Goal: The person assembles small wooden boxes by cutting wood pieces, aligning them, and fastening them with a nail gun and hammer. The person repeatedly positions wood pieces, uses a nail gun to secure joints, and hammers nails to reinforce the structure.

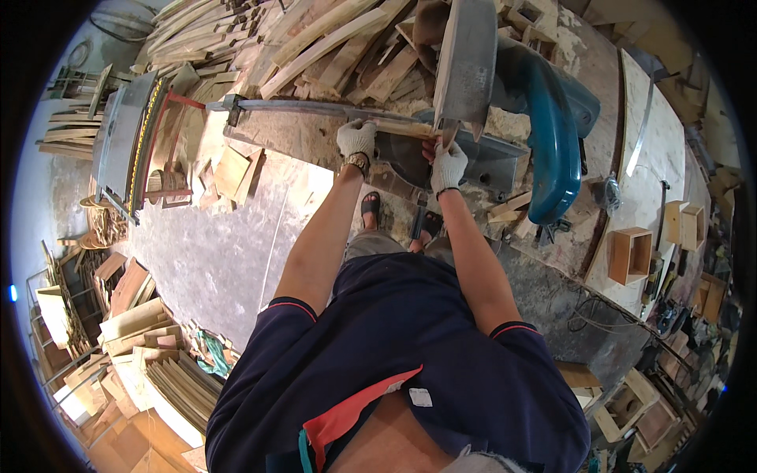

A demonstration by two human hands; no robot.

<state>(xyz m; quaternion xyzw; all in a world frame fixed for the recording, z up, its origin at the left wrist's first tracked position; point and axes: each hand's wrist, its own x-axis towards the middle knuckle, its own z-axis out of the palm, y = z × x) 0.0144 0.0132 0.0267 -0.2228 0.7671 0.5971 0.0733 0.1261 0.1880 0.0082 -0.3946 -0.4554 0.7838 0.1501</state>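
Observation:
A thin wooden strip [404, 128] lies across the bed of a mitre saw, along its metal fence. My left hand [356, 140], in a white knit glove with a watch at the wrist, is closed around the strip's left end. My right hand [449, 167], in a matching glove with bare fingertips, pinches the strip near its right end. That hand is just under the saw's grey blade guard [465, 67], which hides part of the fingers. The teal saw handle [556, 169] stands to its right. Below the strip is the saw's dark round base [406, 162].
Offcuts and long boards [339, 47] are heaped behind the saw. A long metal rail [292, 106] runs left from it. On the right, a pale worktop [643, 150] carries small wooden boxes [629, 256]. Stacked wood pieces [142, 331] stand at the lower left.

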